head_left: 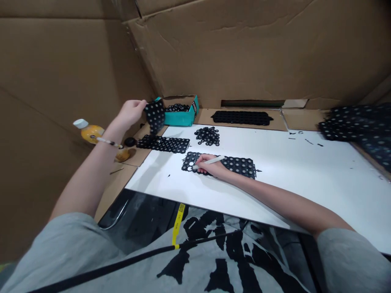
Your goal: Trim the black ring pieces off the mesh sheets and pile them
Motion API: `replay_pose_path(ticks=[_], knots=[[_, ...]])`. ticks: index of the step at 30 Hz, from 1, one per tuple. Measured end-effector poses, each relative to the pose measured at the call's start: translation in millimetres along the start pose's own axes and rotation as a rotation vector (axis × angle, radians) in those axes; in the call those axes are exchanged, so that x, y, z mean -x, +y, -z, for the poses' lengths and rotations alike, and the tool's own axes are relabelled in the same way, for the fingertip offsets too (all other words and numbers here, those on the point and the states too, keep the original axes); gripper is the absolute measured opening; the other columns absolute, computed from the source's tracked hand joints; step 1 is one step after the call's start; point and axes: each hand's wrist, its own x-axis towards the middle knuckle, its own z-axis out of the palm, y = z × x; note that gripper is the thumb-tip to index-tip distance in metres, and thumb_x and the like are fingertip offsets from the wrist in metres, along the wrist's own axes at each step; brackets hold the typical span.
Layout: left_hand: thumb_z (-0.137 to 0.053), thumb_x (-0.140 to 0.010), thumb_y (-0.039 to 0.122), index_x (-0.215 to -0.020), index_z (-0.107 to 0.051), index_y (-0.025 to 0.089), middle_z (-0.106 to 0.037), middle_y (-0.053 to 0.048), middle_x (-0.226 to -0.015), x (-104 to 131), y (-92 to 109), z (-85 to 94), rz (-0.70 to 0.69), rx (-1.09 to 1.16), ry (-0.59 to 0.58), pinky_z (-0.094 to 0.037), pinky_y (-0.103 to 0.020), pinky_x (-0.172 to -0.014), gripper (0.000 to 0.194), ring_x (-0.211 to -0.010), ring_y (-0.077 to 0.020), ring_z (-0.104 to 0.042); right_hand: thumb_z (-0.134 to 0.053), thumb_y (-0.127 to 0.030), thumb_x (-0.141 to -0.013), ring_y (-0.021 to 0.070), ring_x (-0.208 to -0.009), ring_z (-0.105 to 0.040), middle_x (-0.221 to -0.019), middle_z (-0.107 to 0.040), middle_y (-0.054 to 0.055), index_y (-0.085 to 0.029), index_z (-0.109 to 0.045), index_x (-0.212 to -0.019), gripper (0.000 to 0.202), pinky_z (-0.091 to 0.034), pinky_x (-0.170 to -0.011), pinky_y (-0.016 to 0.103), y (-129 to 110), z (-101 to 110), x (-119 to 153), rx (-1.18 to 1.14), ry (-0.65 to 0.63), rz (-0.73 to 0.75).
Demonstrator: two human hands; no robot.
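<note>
- From the head view, a right hand pinches a slim white pen-like tool, its tip pointing left.
- Directly beneath those fingers lies a flat black rectangular sheet dotted with round rings, on a white board; its long axis runs left to right, most of its length to the fingers' right.
- White openings show just left of the fingertips, near the sheet's left end; the right hand is the nearer.
- Up and left, well apart, a left hand pinches the upper edge of a limp black perforated piece, which hangs right of and below its fingers.
- Beyond the right fingers sits a loose heap of small black rings.
</note>
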Motion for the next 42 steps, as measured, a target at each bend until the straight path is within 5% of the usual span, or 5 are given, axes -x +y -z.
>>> replay_pose_path(ticks=[11,20,28,36,42], knots=[[-0.039,-0.100,0.045,-0.132,-0.061,0.014,-0.065,-0.009,-0.116,32.3,38.1,-10.7,-0.167,0.139,-0.045,-0.048,-0.029,-0.082,0.050,-0.096,-0.0190,-0.057,-0.051,-0.031,-0.088,0.0149,-0.072,-0.063,-0.079,-0.071,0.004,-0.019,-0.067,-0.074,0.025,-0.050,-0.064,0.025,-6.5,4.9,1.8,0.001,-0.029,0.200],[-0.023,-0.094,0.072,-0.155,-0.022,0.032,-0.046,0.000,-0.070,102.3,81.5,-118.4,-0.005,0.630,-0.750,-0.046,-0.030,-0.055,0.072,-0.054,-0.0147,-0.045,-0.065,-0.029,-0.087,0.0208,-0.090,-0.061,-0.102,-0.068,0.008,-0.021,-0.069,-0.107,0.023,-0.048,-0.085,0.033,-50.1,42.6,6.4,0.564,0.163,0.589],[-0.031,-0.091,0.076,-0.155,-0.012,0.034,-0.049,-0.001,-0.079,128.0,105.4,-149.7,0.147,0.794,-0.874,-0.041,-0.028,-0.053,0.079,-0.061,-0.0154,-0.049,-0.061,-0.024,-0.089,0.0212,-0.087,-0.063,-0.102,-0.071,0.009,-0.021,-0.071,-0.092,0.011,-0.045,-0.077,0.030,-32.5,45.2,11.2,0.807,0.177,0.605],[-0.050,-0.086,0.052,-0.150,-0.039,0.020,-0.065,-0.013,-0.123,56.3,25.3,-107.2,-0.164,0.103,-0.348,-0.048,-0.036,-0.086,0.072,-0.097,-0.0248,-0.063,-0.055,-0.005,-0.078,0.0202,-0.084,-0.064,-0.092,-0.072,0.006,-0.020,-0.069,-0.084,0.022,-0.045,-0.078,0.030,-57.3,99.7,35.6,0.872,0.203,0.568],[-0.063,-0.069,0.037,-0.054,-0.048,0.020,-0.061,-0.010,-0.062,2.9,-68.8,-68.5,0.248,-0.442,-0.263,-0.045,-0.036,-0.081,0.028,-0.094,-0.0343,-0.065,-0.064,-0.015,-0.076,0.0231,-0.078,-0.064,-0.089,-0.073,0.010,-0.021,-0.074,-0.090,0.018,-0.042,-0.070,0.032,-67.4,237.8,127.7,1.202,0.765,0.168]])
